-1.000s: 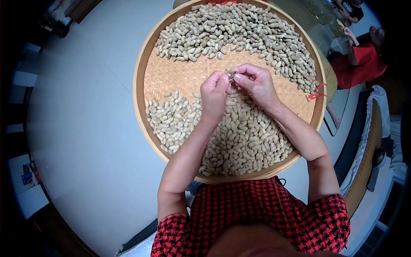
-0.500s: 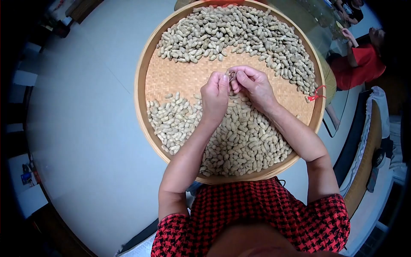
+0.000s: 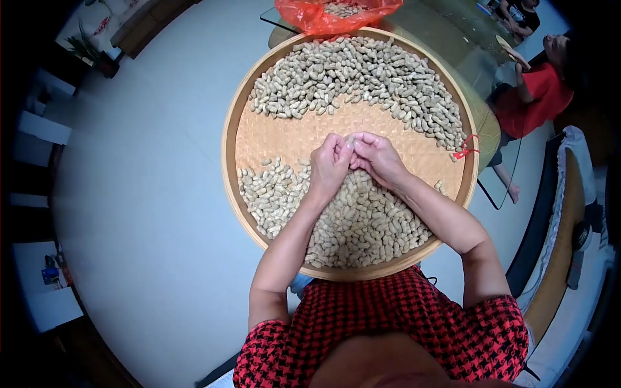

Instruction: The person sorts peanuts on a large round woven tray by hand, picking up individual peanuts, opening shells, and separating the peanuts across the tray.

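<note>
My left hand [image 3: 331,165] and my right hand [image 3: 383,160] meet over the middle of a round woven bamboo tray [image 3: 278,138]. Both are closed, thumbs and fingertips pinched together on a small pale peanut [image 3: 350,140], mostly covered by the fingers. Below my hands, a pile of unshelled peanuts [image 3: 369,220] covers the near part of the tray. A second, greyer pile of peanuts [image 3: 349,71] curves along the far side and down the right. A bare strip of weave separates the two piles.
A red plastic bag [image 3: 317,19] with peanuts in it lies beyond the far rim. Red string [image 3: 467,150] is tied at the tray's right edge. A person in a red shirt [image 3: 540,103] sits at the right, another person [image 3: 521,19] farther back. Pale floor [image 3: 149,194] lies left.
The view has shifted, so the tray sits lower and the red bag shows more fully. A dark, curled piece seen between my fingertips before no longer shows; a pale peanut is there now.
</note>
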Demonstrator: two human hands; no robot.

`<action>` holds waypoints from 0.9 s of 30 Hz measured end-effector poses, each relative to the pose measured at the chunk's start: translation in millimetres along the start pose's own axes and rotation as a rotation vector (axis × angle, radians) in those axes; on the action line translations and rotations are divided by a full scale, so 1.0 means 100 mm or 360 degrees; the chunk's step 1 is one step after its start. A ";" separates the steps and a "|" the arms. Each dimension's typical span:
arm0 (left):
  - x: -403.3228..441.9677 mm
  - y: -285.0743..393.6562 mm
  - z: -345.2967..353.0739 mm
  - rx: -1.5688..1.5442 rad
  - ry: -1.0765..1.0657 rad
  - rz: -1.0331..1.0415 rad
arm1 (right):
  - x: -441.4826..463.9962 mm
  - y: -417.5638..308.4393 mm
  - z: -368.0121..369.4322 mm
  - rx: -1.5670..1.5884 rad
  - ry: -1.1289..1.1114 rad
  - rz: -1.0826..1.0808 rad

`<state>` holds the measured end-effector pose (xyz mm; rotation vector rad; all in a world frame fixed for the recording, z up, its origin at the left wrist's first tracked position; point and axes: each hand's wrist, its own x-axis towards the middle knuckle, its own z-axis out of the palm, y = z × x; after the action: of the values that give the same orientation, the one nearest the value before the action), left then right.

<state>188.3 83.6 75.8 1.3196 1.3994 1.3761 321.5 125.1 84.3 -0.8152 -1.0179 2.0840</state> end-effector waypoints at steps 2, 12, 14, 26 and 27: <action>-0.02 0.07 -0.01 0.0531 -0.0056 0.0152 | -0.04 0.03 -0.08 0.0040 -0.0002 0.0053; -0.35 0.11 -0.13 0.0420 -0.0025 0.0115 | 0.17 -0.39 -0.06 -0.0302 0.0119 0.0279; -0.46 0.04 -0.13 0.0293 0.0103 -0.0025 | 0.59 -0.81 -0.03 -0.0459 0.0181 -0.0155; -0.95 0.28 0.14 0.0759 0.0103 0.0347 | 1.20 -1.73 -0.83 -0.0418 0.0341 -0.0700; -0.97 0.30 0.14 0.0806 0.0045 0.0315 | 0.98 -1.61 -0.98 -0.0404 0.0417 -0.0651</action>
<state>223.7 -11.6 89.6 1.8082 1.7481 1.2070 386.6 317.7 146.0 -0.8899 -1.2011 1.4831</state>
